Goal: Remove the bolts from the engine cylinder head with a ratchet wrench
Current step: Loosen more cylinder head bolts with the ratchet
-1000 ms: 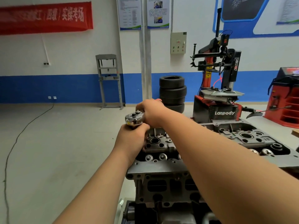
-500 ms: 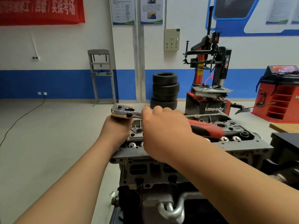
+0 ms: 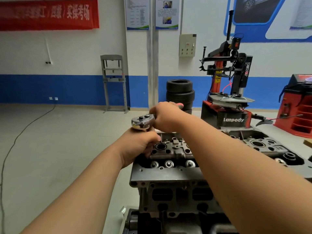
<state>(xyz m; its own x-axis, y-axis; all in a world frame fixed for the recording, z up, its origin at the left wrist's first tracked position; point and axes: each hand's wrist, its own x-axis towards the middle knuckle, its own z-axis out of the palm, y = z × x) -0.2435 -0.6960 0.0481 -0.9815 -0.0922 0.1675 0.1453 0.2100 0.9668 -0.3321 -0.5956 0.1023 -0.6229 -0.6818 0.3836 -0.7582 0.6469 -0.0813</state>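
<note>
The grey engine cylinder head (image 3: 168, 176) stands in front of me, its top full of bores and valve springs. A chrome ratchet wrench (image 3: 142, 123) stands over the head's far left corner. My left hand (image 3: 141, 146) is curled below the ratchet head, gripping the extension or socket, which it hides. My right hand (image 3: 166, 116) grips the wrench's red handle, whose tip shows past the fingers. The bolt under the socket is hidden.
A red and black tyre changer (image 3: 231, 98) stands behind the engine on the right. A stack of tyres (image 3: 179, 93) sits by the wall, a grey press frame (image 3: 114, 81) to the left, a red cabinet (image 3: 298, 105) at far right. A cable (image 3: 20, 135) lies on the floor.
My right hand swung the red handle back from the right toward the far side of the head. My left hand stayed under the ratchet head.
</note>
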